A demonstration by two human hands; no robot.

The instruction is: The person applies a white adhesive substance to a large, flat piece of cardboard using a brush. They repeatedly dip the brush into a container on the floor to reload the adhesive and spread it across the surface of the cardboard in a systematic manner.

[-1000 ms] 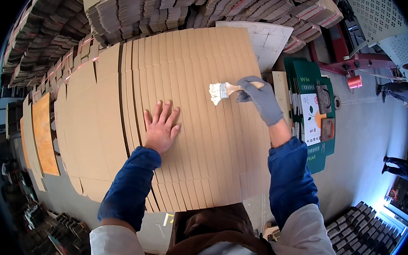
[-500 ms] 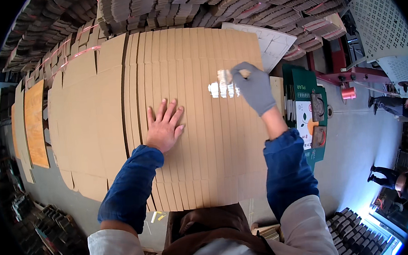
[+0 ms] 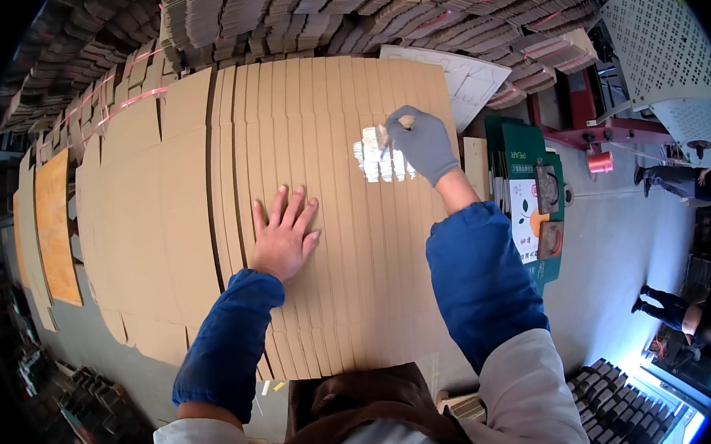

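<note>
Cardboard sheets (image 3: 326, 266) lie fanned before me, overlapping so that narrow strips show edge beside edge. My left hand (image 3: 283, 238) is bare and rests flat on these strips with its fingers spread. Farther right, my right hand (image 3: 426, 145) wears a grey glove and is closed round a small brush (image 3: 407, 122); a pale bit of handle shows between the fingers, and the rest is mostly hidden. The brush is over a shiny white wet patch (image 3: 374, 166) spread across several strips.
Bundled cardboard stacks (image 3: 272, 16) rise at the back. A white board (image 3: 461, 80) sticks out behind the sheets. Green printed cartons (image 3: 526, 208) with metal blocks on them stand at the right. Beyond are a perforated white machine guard (image 3: 659, 48), a copper-coloured wire spool (image 3: 599, 162) and other people.
The white patch has grown a little toward me and to the left. My right hand has moved slightly left in the picture with the brush; my left hand stays flat on the cardboard.
</note>
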